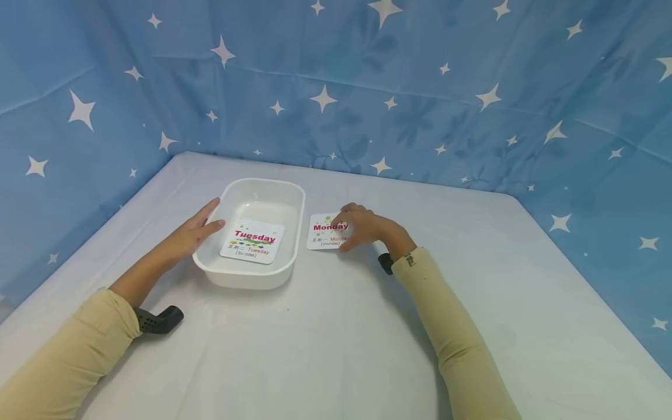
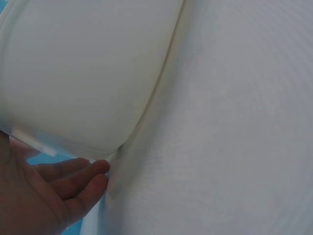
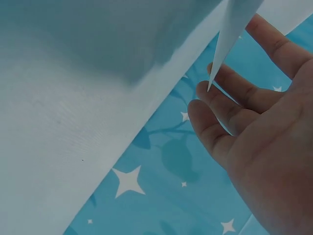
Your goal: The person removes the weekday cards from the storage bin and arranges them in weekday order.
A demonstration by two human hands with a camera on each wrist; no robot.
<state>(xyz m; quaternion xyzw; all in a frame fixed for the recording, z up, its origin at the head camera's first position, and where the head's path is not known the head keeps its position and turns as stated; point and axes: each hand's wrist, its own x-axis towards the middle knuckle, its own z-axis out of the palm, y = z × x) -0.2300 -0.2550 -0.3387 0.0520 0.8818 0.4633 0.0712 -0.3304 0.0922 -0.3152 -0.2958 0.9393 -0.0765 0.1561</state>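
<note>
A white plastic tub (image 1: 251, 280) stands on the table, with a square "Tuesday" card (image 1: 253, 242) lying inside it. My left hand (image 1: 191, 233) holds the tub at its left side, the thumb over the rim and the other fingers along the outer wall. Seen from the left wrist, the fingers (image 2: 80, 183) lie beside the tub's lower edge. To the right of the tub, my right hand (image 1: 362, 226) pinches a "Monday" card (image 1: 322, 233) by its right side. In the right wrist view this card (image 3: 230, 44) shows nearly edge-on between thumb and fingers.
A white cloth covers the table (image 1: 294, 356). Blue curtains (image 1: 357, 128) with white stars hang behind the table and along both sides. A black wrist device (image 1: 160, 319) juts from the left sleeve, and another (image 1: 385, 263) sits at the right wrist.
</note>
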